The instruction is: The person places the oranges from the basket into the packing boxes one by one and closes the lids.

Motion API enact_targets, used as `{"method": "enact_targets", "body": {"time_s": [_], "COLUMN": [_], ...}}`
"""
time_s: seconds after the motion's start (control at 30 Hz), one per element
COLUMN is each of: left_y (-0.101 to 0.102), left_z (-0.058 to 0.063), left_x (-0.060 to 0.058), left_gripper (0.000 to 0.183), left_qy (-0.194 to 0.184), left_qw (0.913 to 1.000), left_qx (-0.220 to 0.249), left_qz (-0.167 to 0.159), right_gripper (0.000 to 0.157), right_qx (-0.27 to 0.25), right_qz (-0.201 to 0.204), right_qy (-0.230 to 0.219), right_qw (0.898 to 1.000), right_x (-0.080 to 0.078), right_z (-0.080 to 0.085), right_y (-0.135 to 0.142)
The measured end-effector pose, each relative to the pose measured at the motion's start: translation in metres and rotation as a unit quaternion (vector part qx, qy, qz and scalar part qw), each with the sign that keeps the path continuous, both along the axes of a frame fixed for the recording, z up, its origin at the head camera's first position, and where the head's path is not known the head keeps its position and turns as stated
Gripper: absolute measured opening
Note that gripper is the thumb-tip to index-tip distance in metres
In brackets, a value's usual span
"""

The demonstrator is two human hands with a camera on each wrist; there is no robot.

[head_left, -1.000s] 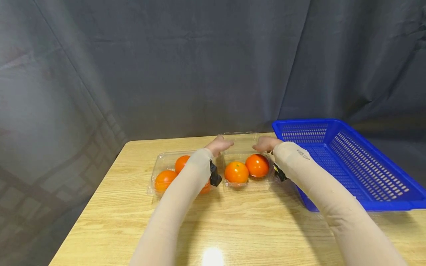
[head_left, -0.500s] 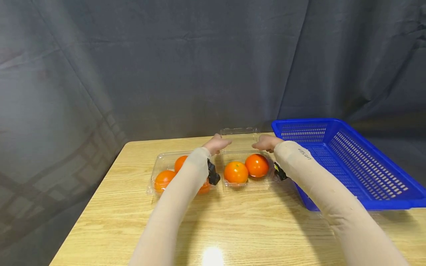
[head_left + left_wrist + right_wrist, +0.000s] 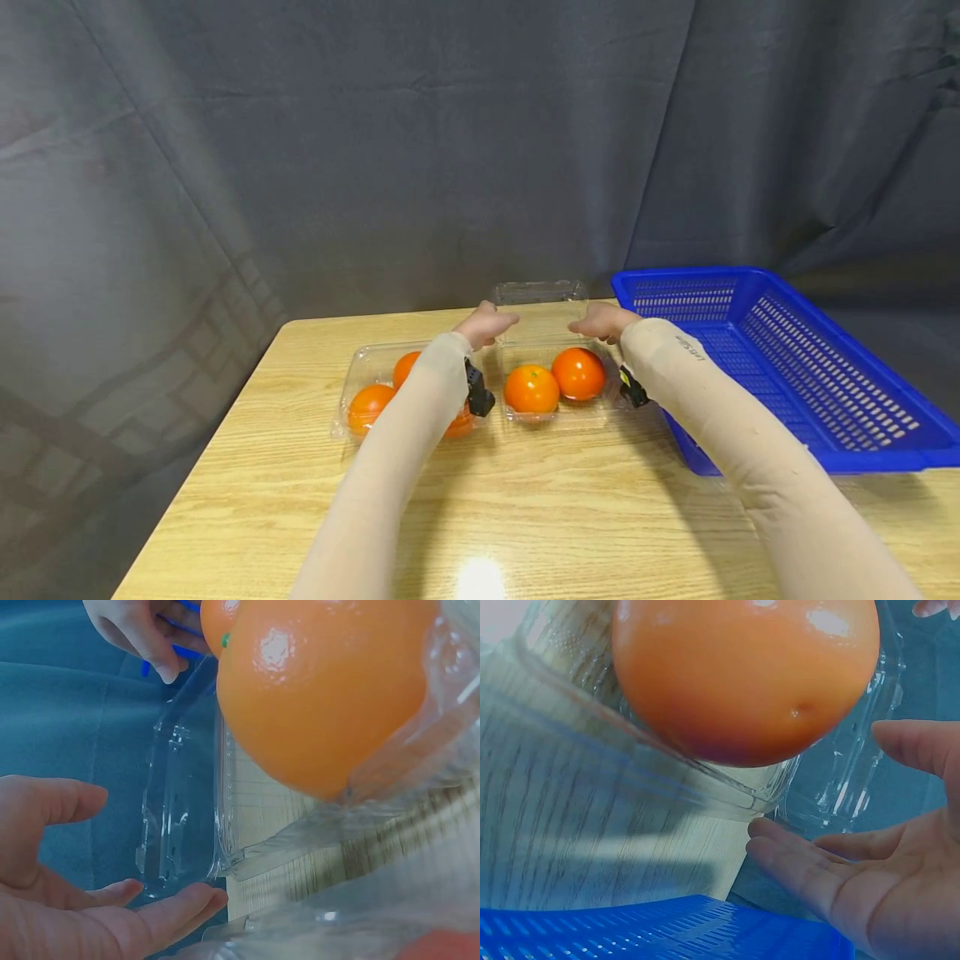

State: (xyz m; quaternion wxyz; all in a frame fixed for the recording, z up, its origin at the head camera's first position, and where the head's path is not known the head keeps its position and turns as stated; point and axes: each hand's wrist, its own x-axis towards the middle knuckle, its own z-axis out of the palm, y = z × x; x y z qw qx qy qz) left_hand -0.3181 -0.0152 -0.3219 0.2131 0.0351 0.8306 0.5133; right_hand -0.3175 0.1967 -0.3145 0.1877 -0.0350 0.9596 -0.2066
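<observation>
A clear plastic clamshell box holds an orange and a redder orange fruit. Its transparent lid stands raised at the back, folded away from the fruit. At the lid's left side is my left hand, thumb apart and fingers extended; in the left wrist view the fingertips reach the lid's lower corner. My right hand is at the right side, fingers likewise extended beside the lid's edge in the right wrist view. Neither thumb meets the plastic. Exact finger contact cannot be told.
Left of this box sits another clear box with several orange fruits, partly hidden by my left forearm. A blue perforated basket stands on the right. Behind the wooden table hangs a grey curtain.
The lid has tilted further up and back, its far edge rising in view. My left hand has shifted slightly left; the right hand stays almost in place.
</observation>
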Motion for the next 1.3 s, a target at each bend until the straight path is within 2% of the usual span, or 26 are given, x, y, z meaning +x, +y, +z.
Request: {"method": "enact_targets", "body": {"time_s": [0.23,0.47,0.8,1.1,1.3], "left_y": [-0.0024,-0.0021,-0.0039,-0.0080,-0.0089], "left_z": [-0.0016,0.0010,0.0006,0.0027,0.0031], "left_x": [-0.0035,-0.0042,-0.0038,-0.0004,-0.0020], "left_gripper": [0.065,0.065,0.062,0.072,0.069], "left_qy": [0.007,-0.001,0.009,0.000,0.020], "left_qw": [1.0000,0.9999,0.9997,0.9990,0.9993], "left_qx": [-0.003,-0.001,-0.016,-0.044,-0.029], "left_qz": [0.002,0.011,0.014,0.012,0.012], "right_gripper": [0.061,0.056,0.050,0.061,0.061], "right_qx": [-0.021,-0.028,-0.033,-0.058,-0.079], "right_qz": [-0.008,-0.010,-0.012,-0.031,-0.036], "right_qy": [-0.005,-0.017,-0.012,-0.042,-0.039], "right_qw": [1.000,0.999,0.999,0.997,0.995], "right_x": [0.0013,0.0015,0.0009,-0.0003,-0.0011], "right_z": [-0.0008,-0.0010,0.0010,0.0054,0.0060], "right_y": [-0.0002,0.0013,0.0020,0.0052,0.0077]}}
